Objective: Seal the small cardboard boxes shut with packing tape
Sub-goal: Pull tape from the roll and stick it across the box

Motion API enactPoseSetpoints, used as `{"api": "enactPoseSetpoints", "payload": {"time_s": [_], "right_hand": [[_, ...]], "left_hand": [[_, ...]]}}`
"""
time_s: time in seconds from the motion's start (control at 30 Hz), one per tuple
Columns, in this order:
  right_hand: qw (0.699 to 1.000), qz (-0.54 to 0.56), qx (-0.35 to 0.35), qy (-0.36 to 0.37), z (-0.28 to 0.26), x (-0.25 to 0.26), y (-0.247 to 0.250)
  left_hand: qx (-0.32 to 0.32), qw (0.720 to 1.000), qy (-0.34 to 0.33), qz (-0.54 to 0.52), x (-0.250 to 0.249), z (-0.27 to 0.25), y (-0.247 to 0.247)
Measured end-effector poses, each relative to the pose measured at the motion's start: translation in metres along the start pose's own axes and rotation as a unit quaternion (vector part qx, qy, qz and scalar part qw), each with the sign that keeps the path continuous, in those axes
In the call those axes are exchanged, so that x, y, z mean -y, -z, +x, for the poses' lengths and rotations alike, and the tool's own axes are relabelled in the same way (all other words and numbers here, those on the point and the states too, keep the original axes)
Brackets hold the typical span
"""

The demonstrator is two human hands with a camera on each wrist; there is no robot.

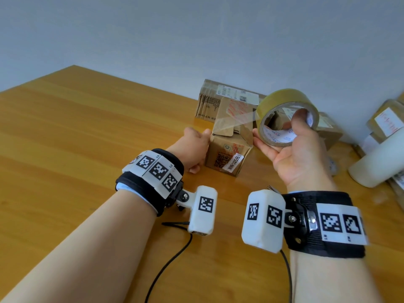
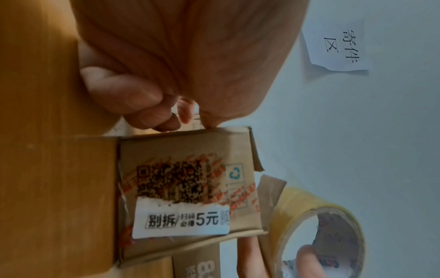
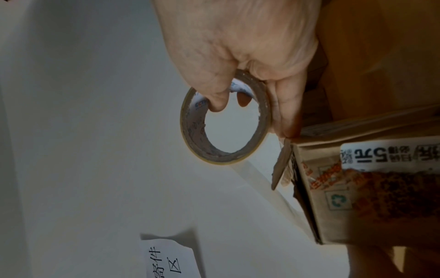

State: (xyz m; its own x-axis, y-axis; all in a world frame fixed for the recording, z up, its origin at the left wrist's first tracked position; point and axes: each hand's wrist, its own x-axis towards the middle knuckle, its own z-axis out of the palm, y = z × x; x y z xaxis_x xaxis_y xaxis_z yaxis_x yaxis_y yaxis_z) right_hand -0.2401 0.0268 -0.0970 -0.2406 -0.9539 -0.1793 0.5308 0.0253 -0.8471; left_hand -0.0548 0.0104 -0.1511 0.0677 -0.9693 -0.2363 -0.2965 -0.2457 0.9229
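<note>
- Now, from the head view: the small brown cardboard box (image 1: 227, 149) stands on the orange-brown wooden table (image 1: 87, 138), in front of other taped cartons. The left hand (image 1: 194, 147) lies against its left side, thumb at the top edge; I cannot tell how tightly it grips. The right hand (image 1: 293, 145) holds the yellowish roll of clear packing tape (image 1: 286, 117), thumb inside the core and fingers under it. A clear strip (image 1: 236, 119) runs from the roll across the box top, where the flaps are not yet flat.
- From the left wrist view: the fingers (image 2: 147, 101) are curled at the top edge of the box (image 2: 185, 188), probably pinning the tape's end. I judge this hand should press firmly, so the box does not slide.
- From the right wrist view: the roll (image 3: 226, 122) hangs just beside the box corner (image 3: 333, 188), the strip (image 3: 257, 178) taut between them. It is better to keep this tension, pull low over the seam, close the raised flap first, then rub down.
</note>
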Motion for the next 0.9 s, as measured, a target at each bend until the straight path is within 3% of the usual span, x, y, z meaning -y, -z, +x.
{"api": "enactPoseSetpoints", "payload": {"time_s": [0.2,0.33,0.4,0.53,0.7,0.9], "right_hand": [[1.000,0.002,0.000,-0.009,0.001,-0.001,0.000],[1.000,0.002,0.009,-0.022,0.000,-0.003,-0.002],[1.000,-0.009,0.011,-0.020,0.000,-0.005,-0.004],[0.999,-0.024,0.020,-0.014,-0.002,-0.006,-0.008],[0.999,-0.032,0.029,-0.009,-0.005,-0.006,-0.011],[0.998,-0.046,0.036,0.000,-0.006,-0.006,-0.012]], "left_hand": [[-0.029,0.999,-0.018,-0.003,0.001,0.002,0.002],[-0.081,0.983,-0.145,-0.074,-0.015,-0.006,0.023],[-0.038,0.976,-0.184,-0.106,-0.024,-0.013,0.032],[0.057,0.980,-0.178,-0.060,-0.030,-0.018,0.031],[0.003,0.981,-0.190,0.026,-0.027,-0.016,0.016],[0.028,0.980,-0.184,-0.066,-0.024,-0.014,0.020]]}}
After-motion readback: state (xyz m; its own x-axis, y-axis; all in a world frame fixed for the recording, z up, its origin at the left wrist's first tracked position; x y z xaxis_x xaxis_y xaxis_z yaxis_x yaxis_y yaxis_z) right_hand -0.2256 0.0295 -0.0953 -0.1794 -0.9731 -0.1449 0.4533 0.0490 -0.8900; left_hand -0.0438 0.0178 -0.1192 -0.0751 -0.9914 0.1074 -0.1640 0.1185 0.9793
